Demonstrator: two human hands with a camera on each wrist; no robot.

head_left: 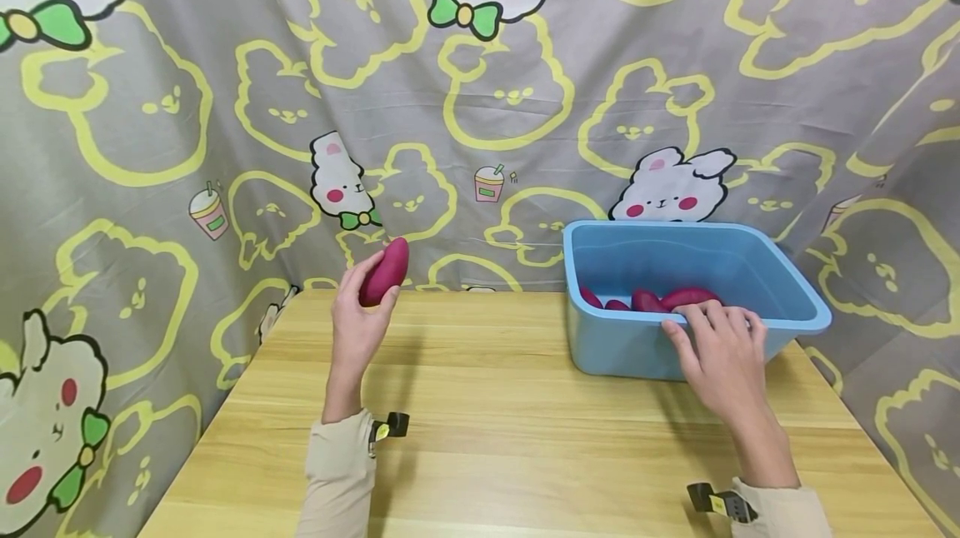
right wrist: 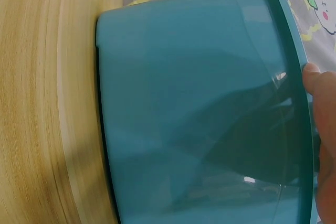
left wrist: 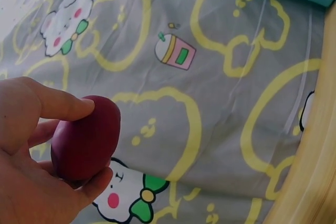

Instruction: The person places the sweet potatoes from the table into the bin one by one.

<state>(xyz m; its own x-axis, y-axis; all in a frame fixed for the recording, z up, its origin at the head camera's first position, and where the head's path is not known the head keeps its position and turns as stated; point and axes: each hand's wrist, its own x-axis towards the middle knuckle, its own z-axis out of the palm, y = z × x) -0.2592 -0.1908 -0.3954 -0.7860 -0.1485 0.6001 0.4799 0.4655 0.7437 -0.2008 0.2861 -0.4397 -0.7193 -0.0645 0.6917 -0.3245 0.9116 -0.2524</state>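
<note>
My left hand (head_left: 358,317) holds a purple-red sweet potato (head_left: 387,273) up over the far left part of the table. In the left wrist view the fingers and thumb wrap around the smooth, rounded sweet potato (left wrist: 86,140). A blue plastic bin (head_left: 630,346) stands at the back right of the table. My right hand (head_left: 723,359) grips the bin's front rim, fingers hooked over the edge; their tips are hidden inside. Several more purple-red sweet potatoes (head_left: 688,297) lie in the bin, partly hidden by its front wall.
The wooden table (head_left: 487,438) runs up to a grey curtain (head_left: 420,105) with yellow outlines and cartoon animals, which hangs behind and at both sides. A dark strap with a small camera (head_left: 390,425) sits on the left wrist, and another camera (head_left: 720,505) on the right.
</note>
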